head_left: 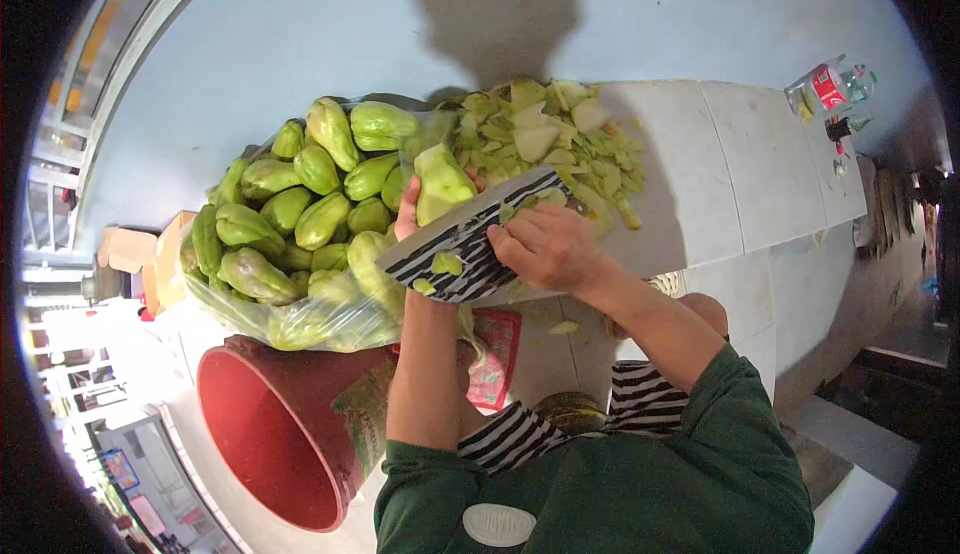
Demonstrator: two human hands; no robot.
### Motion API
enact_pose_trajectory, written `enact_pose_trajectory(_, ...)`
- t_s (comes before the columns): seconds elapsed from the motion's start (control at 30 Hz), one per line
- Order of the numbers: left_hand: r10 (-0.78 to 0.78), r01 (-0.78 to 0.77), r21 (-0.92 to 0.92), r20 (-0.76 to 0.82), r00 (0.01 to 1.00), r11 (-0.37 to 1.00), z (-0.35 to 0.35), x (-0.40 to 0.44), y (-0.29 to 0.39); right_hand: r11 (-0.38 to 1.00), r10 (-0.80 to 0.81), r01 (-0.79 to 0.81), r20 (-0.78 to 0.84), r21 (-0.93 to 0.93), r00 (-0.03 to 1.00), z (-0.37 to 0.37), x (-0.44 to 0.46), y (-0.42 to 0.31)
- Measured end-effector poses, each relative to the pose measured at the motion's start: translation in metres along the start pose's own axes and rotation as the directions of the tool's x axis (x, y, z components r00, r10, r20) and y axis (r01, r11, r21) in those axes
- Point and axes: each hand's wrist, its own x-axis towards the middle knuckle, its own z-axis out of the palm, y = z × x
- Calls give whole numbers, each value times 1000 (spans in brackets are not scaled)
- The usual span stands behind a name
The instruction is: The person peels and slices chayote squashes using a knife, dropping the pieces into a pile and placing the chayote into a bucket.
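My left hand (407, 212) is closed around a peeled, pale green chayote (443, 182), partly hidden behind a broad blade. My right hand (545, 246) is closed on that broad-bladed knife (440, 244); its handle is hidden by my fingers. Black-and-white stripes show across the blade, like those on the shorts below, and bits of green peel (447, 263) stick to it. The blade lies slanted right against the near side of the chayote. Just left of my left hand, unpeeled chayotes (323, 219) fill a clear plastic bag (290, 326). A heap of peelings (560, 139) lies behind the knife.
A large red bucket (270, 434) lies tilted at lower left, below the bag. The white tiled ledge (740, 154) runs right along the wall (680, 14). Plastic bottle (830, 87) and a small dark bottle (845, 127) are at its far right. Cardboard boxes (150, 254) stand left.
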Motion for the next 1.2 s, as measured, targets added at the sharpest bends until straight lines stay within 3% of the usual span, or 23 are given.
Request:
enact_pose_trajectory(0.1,19,-19,-13,-27,999,1000,-1,-1,-3,999,-40,40,3,-22,999,-6,4,-2)
enact_pose_trajectory(0.17,-29,30,10,-30,999,1000,-1,-2,-3,999,22,-22,15,34,1000,-11,6,-4)
enact_pose_trajectory(0.2,45,-43,61,-33,998,997,-17,3,-2,999,25,-26,18,33,1000,-6,1,1)
enact_pose_trajectory(0.23,44,-42,60,-32,999,997,-16,3,-1,990,141,-142,49,18,989,2,-4,11)
enact_pose_trajectory(0.27,165,-153,182,-50,985,971,-14,5,-1,967,256,-256,74,-2,964,7,-7,18)
enact_pose_trajectory(0.3,285,-257,302,-52,957,918,-12,6,0,967,256,-256,70,-6,964,5,-7,17)
enact_pose_trajectory(0.37,280,-256,282,-46,959,925,-8,5,3,973,199,-214,145,90,969,0,-5,13)
enact_pose_trajectory(0.43,67,-103,200,182,981,974,-9,4,10,979,180,-188,97,77,979,-5,2,6)
enact_pose_trajectory(0.47,83,-96,190,75,994,977,-10,1,8,984,162,-165,51,65,986,-6,4,4)
enact_pose_trajectory(0.5,80,-91,191,65,995,977,-5,-3,5,983,169,-172,55,70,984,-3,0,6)
enact_pose_trajectory(0.57,271,-238,305,-69,960,922,5,-4,2,917,359,-382,180,112,916,0,-2,20)
enact_pose_trajectory(0.67,260,-235,334,-31,965,913,5,-3,5,920,353,-386,271,75,895,-8,0,15)
enact_pose_trajectory(0.77,178,-173,365,20,984,915,3,-5,4,927,325,-352,199,125,925,-7,2,11)
enact_pose_trajectory(0.83,222,-177,256,-162,961,950,4,-2,-1,899,398,-425,210,103,893,2,0,20)
enact_pose_trajectory(0.9,170,-133,265,-121,978,955,4,-4,1,869,467,-489,208,72,860,1,1,23)
enact_pose_trajectory(1.0,260,-216,344,-87,962,914,7,-5,-3,882,432,-467,284,68,856,-14,6,16)
enact_pose_trajectory(1.07,224,-193,323,-60,973,927,7,-4,-2,938,265,-312,269,151,926,-21,8,12)
enact_pose_trajectory(1.1,185,-167,305,-31,982,938,8,-5,-3,936,264,-314,273,157,925,-16,7,15)
enact_pose_trajectory(1.13,196,-176,264,-52,979,948,0,-6,0,900,379,-424,299,103,876,-7,5,24)
enact_pose_trajectory(1.17,77,-78,160,12,997,984,-13,-4,9,848,490,-528,315,43,813,-3,3,28)
enact_pose_trajectory(1.2,105,-103,227,3,994,968,-2,-8,4,846,496,-532,306,40,812,-3,2,28)
